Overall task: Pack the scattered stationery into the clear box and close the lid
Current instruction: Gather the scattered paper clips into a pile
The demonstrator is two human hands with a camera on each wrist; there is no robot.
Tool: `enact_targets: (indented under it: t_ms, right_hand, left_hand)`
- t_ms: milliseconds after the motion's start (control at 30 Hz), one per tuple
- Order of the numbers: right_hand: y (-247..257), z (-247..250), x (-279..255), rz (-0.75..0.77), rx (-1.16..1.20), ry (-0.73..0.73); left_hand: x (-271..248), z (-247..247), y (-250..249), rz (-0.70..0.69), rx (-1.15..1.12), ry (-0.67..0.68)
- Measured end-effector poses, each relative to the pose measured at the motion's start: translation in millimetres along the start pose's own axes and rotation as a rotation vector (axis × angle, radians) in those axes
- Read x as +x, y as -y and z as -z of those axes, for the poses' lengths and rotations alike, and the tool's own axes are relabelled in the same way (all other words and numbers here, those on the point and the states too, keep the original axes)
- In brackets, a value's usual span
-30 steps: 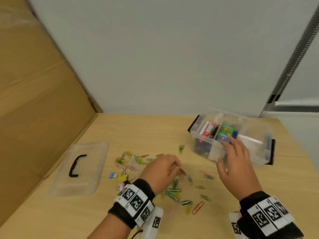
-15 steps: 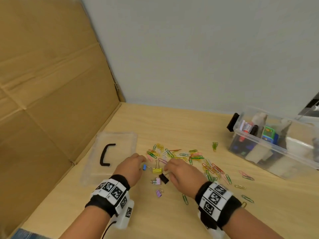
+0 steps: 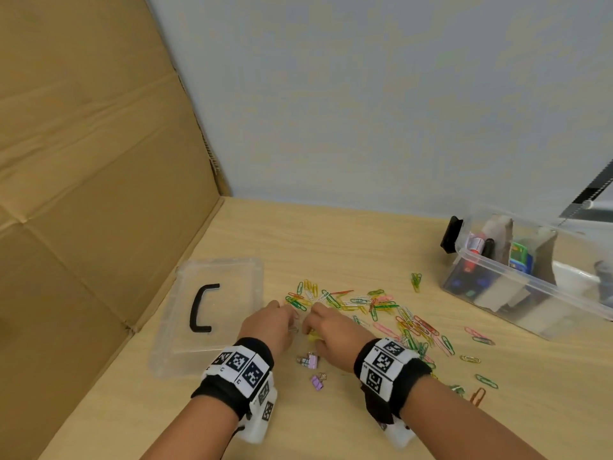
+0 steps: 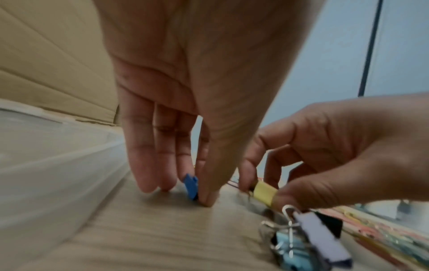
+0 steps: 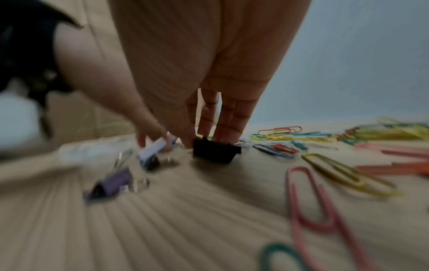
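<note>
A: While both hands work the clips, left hand (image 4: 192, 113) pinches a blue binder clip (image 4: 190, 187) on the table (image 3: 331, 244).
B: Right hand (image 3: 326, 330) pinches a yellow binder clip (image 4: 264, 195). Clear box (image 3: 530, 287) sits far right, well apart; lid (image 3: 205, 313) just left.

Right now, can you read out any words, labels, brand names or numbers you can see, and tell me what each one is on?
No readable text.
Wristbands: black-and-white square marker patterns, no words.
Green and blue pack in the clear box: print too small and blurred to read.
Marker pens in the box: labels unreadable.
</note>
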State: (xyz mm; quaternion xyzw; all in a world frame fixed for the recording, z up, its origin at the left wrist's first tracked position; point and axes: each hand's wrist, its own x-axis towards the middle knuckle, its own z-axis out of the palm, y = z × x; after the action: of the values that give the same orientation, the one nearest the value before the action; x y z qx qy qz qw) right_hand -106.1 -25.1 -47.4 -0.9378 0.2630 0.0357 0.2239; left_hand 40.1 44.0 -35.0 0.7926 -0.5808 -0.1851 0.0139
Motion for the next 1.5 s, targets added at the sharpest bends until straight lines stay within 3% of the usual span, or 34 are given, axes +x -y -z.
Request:
enact_targets:
  t_ms: [300, 433, 533, 633, 733, 800, 867, 1067, 1233, 1367, 1433, 1500]
  right_hand:
    - [-16, 29, -17, -0.33, 1.021, -0.337]
    - [-23, 36, -23, -0.539, 1.491, -0.309]
    - [-29, 35, -29, -0.575, 1.323, -0.253]
    - [-34, 30, -34, -0.435, 0.864, -0.157]
    - [-29, 27, -38, -0.247, 0.377, 0.064]
    - [-21, 23, -37, -0.177, 0.139, 0.166]
    - [-17, 16, -34, -0.149, 0.013, 0.164]
    - [-20, 6, -31, -0.154, 0.086, 0.1]
    - [-28, 19, -40, -0.236, 0.657, -0.106]
    - [-30, 24, -44, -0.303, 1.141, -0.131]
    - [-28, 23, -48, -0.298, 1.046, -0.101]
    - [-19, 23, -54, -0.247, 0.736, -0.019]
  left_hand:
    - [-7, -1, 11, -0.113, -0.33, 0.001]
    - [-11, -3, 9, -0.154, -0.493, 0.069]
    - [-15, -4, 4, -0.185, -0.501, 0.091]
    - [-14, -7, 1, -0.186, -0.512, 0.114]
    - [-13, -14, 1, -0.203, -0.39, 0.161]
    - [-13, -19, -1, -0.238, -0.28, 0.168]
    - [-11, -21, -3, -0.252, -0.252, 0.149]
    - [-12, -22, -4, -0.227, -0.192, 0.146]
    - [-12, -25, 2, -0.22, -0.165, 0.114]
    - [-12, -22, 4, -0.173, -0.268, 0.053]
    - [-12, -18, 5, -0.177, -0.342, 0.024]
    - [-11, -15, 8, -0.18, -0.393, -0.017]
